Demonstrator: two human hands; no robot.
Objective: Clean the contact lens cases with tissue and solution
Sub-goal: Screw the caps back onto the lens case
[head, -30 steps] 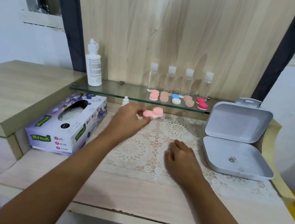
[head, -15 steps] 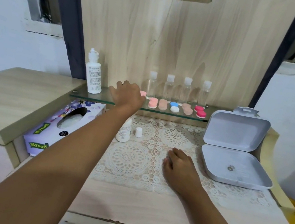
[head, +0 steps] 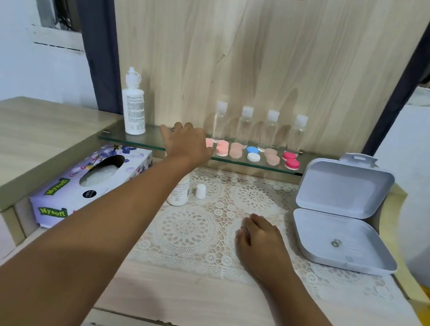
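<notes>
Several two-cup contact lens cases stand in a row on the glass shelf (head: pixel 138 141): pink (head: pixel 222 148), peach (head: pixel 236 150), blue and white (head: pixel 252 153), another peach (head: pixel 272 156) and red (head: pixel 291 160). My left hand (head: pixel 186 144) lies on the shelf at the row's left end, fingers stretched out. A further pink case (head: pixel 209 143) peeks out at its thumb side, mostly hidden. My right hand (head: pixel 260 241) rests on the lace mat (head: pixel 188 232), holding nothing. The purple tissue box (head: pixel 90 184) lies at the left. A large white solution bottle (head: pixel 133 109) stands on the shelf.
A small white bottle (head: pixel 179 192) stands uncapped on the mat behind my left forearm, its cap (head: pixel 200 191) beside it. Several clear bottles (head: pixel 244 125) line the shelf's back. An open grey box (head: pixel 342 212) sits at the right. A raised wooden counter (head: pixel 13 135) borders the left.
My left hand carried a pink lens case from above the mat up to the shelf, and now lies at the row's left end. The right hand stayed put.
</notes>
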